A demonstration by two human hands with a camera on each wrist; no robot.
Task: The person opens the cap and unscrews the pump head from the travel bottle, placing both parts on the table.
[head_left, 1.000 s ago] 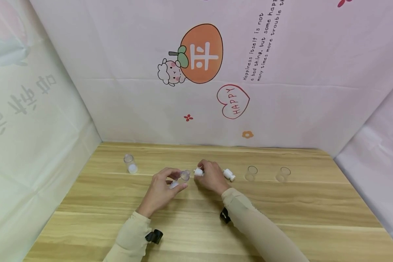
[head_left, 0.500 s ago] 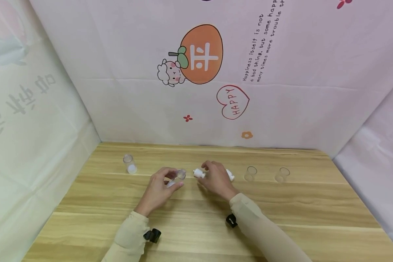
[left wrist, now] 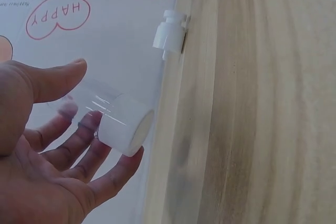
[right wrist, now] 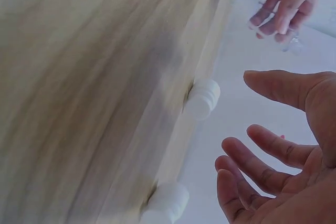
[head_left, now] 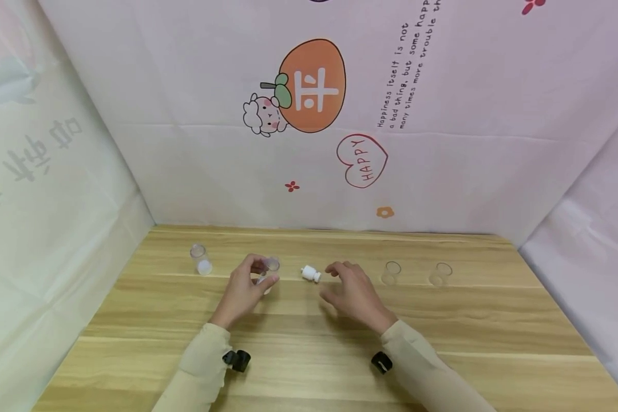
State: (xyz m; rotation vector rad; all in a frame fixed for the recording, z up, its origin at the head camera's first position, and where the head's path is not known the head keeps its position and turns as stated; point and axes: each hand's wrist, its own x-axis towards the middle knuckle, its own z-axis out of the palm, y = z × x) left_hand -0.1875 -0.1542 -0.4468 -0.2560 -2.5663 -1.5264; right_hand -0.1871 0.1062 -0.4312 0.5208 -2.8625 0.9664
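My left hand (head_left: pixel 244 292) grips a small clear bottle with a white end (left wrist: pixel 126 124), held between the thumb and curled fingers. In the left wrist view the bottle lies tilted, its white end toward the table. My right hand (head_left: pixel 355 294) hovers with fingers spread and bent, holding nothing. Just left of its fingertips, a white pump head (head_left: pixel 311 273) lies on its side on the table. A second white pump head (right wrist: pixel 167 203) shows in the right wrist view; in the head view the right hand hides it.
Another clear bottle with a white end (head_left: pixel 202 260) is at the table's left. Two clear open cups (head_left: pixel 391 273) (head_left: pixel 440 274) stand to the right. A printed cloth wall (head_left: pixel 211 183) rises behind the wooden table (head_left: pixel 309 355).
My right hand has let go of the white pump head and drawn away to the right, leaving it on the table. The left hand has shifted slightly left with the bottle.
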